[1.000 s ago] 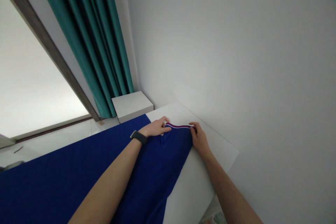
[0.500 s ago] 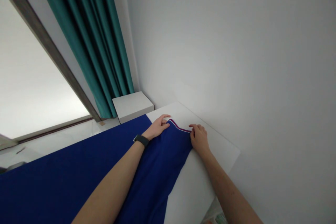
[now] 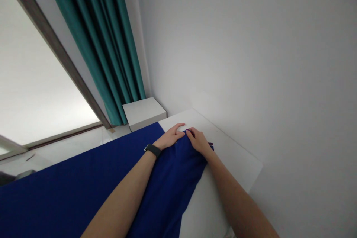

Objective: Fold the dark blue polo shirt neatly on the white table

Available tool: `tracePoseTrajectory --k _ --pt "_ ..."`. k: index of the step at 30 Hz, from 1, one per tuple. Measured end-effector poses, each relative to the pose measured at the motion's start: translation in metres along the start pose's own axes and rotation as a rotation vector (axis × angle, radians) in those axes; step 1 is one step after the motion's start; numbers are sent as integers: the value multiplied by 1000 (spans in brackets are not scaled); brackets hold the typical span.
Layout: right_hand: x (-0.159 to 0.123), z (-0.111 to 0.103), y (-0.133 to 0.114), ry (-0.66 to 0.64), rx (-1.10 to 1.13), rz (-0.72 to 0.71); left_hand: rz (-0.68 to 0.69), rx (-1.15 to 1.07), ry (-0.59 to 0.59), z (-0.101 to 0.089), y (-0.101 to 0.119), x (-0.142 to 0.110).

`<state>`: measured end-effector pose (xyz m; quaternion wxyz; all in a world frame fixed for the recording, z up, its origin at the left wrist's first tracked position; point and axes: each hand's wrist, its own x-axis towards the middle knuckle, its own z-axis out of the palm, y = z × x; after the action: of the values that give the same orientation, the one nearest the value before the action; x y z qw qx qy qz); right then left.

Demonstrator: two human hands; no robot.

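A dark blue garment [image 3: 170, 182] with a red-and-white striped trim [image 3: 211, 144] lies across a white table [image 3: 234, 163], on top of a wide blue cloth [image 3: 69, 186]. My left hand [image 3: 170, 136], a black watch on its wrist, rests flat with fingers stretched out on the garment's far edge. My right hand [image 3: 198, 140] lies right beside it, fingers pressed down on the same edge; most of the trim is hidden under it.
A white box [image 3: 144, 112] stands in the corner past the table. Teal curtains [image 3: 111, 44] hang beside a large window [image 3: 30, 96] at left. A plain white wall [image 3: 251, 63] runs along the right, close to the table's edge.
My right hand has slid left along the garment's trimmed edge until it meets my left hand. The striped trim, plainly stretched between the hands before, is now mostly covered.
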<state>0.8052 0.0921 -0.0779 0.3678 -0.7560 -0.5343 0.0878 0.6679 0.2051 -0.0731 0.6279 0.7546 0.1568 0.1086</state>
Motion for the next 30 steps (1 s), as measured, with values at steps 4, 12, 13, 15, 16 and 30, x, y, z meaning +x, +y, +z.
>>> tracePoseTrajectory --k 4,12,13,15,16,30 --pt "-1 -2 6 114 -40 20 -11 106 51 -5 7 -2" --pt "-5 -4 -1 178 -230 150 49 430 -130 -20 17 -8" --pt "-6 -4 -4 173 -286 179 55 454 -143 -18 17 -8" --pt "-8 -5 -9 170 -387 212 85 515 -142 -14 18 -6" --pt "-9 -6 -11 174 -426 217 103 557 -133 -11 18 -5" --pt "-49 -48 15 -42 -654 185 40 909 9 12 13 2"
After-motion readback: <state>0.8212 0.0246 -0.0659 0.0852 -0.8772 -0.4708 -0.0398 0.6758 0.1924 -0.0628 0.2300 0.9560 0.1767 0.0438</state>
